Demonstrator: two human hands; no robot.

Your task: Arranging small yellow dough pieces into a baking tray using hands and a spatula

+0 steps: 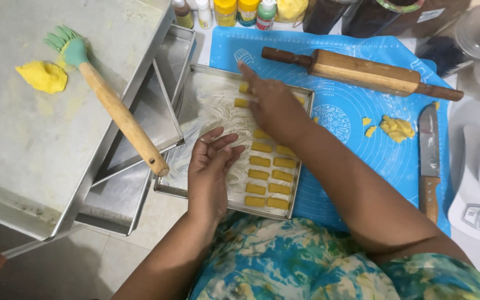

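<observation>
Here, the right hand [273, 105] lies flat with fingers stretched over yellow dough pieces [268, 175] at the far end of a greased metal baking tray [195, 105]; whether it pinches one cannot be told. The left hand [211, 166] hovers open and loose over the tray's near left part, grasping nothing. The pieces sit in two rows along the tray's right edge. Beside the tray, a blue mat [362, 139] carries a rolling pin [362, 72], dough scraps [396, 128] and a knife [429, 161].

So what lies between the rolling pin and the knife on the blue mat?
In the head view, a ragged lump of yellow dough with a few small scraps lies on the blue mat between the rolling pin and the knife.
</observation>
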